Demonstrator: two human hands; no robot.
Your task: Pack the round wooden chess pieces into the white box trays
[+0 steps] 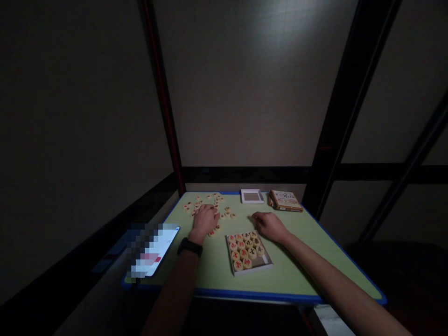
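1. While the left hand (206,218) rests palm down among the loose pieces (227,214) at the far left of the table (294,280), its fingers reach into them; whether they pinch one cannot be told, since the back of the hand hides the tips.
2. Near the table's middle, the right hand (269,225) lies loosely curled just beyond the tray (254,269); no piece shows in it, but its inner side is hidden, so I cannot tell whether it holds anything.
3. As far as this head view shows, the tray is nearly full: fourteen pieces sit in rows, red-marked mostly left, black-marked right, and brown floor shows at its near right corner.
4. Many more pieces lie scattered outside, too crowded around the left hand to count.
5. Behind the right hand are a shallow white box (252,202) and printed boxes (286,199).
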